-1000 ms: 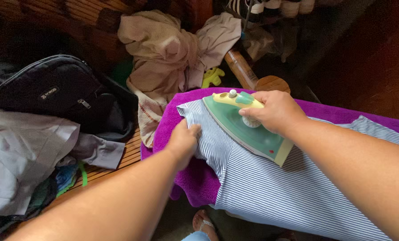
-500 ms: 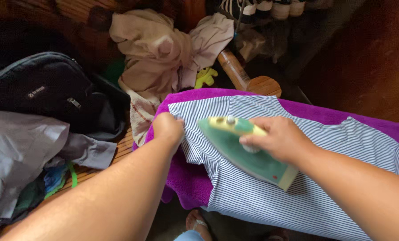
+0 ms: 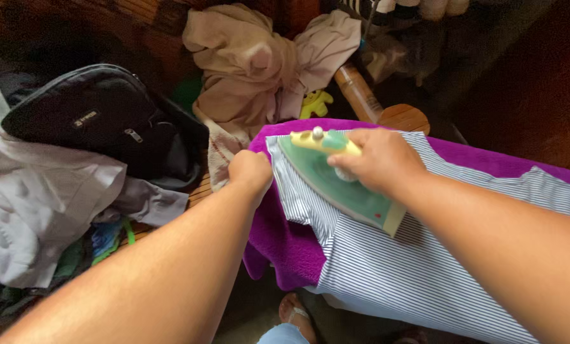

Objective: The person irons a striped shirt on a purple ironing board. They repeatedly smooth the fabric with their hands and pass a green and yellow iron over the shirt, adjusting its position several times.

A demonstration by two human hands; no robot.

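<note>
My right hand (image 3: 379, 159) grips the handle of a green and yellow clothes iron (image 3: 336, 178), which rests flat on a blue-and-white striped shirt (image 3: 412, 255). The iron's tip sits near the shirt's far left end. My left hand (image 3: 250, 172) pinches the shirt's left edge, just left of the iron. The shirt lies over a purple towel (image 3: 278, 236) that covers the ironing surface.
A black bag (image 3: 100, 121) lies on a slatted wooden bench (image 3: 195, 191) at left, with grey and white clothes (image 3: 36, 204) heaped below it. Beige garments (image 3: 253, 70) are piled behind. A small yellow toy (image 3: 315, 102) and a round wooden post top (image 3: 404, 118) sit beyond the towel. My sandalled foot (image 3: 294, 315) shows below.
The iron moved back toward the shirt's far left end after sliding toward me. My left hand kept its hold on the shirt's edge and shifted slightly.
</note>
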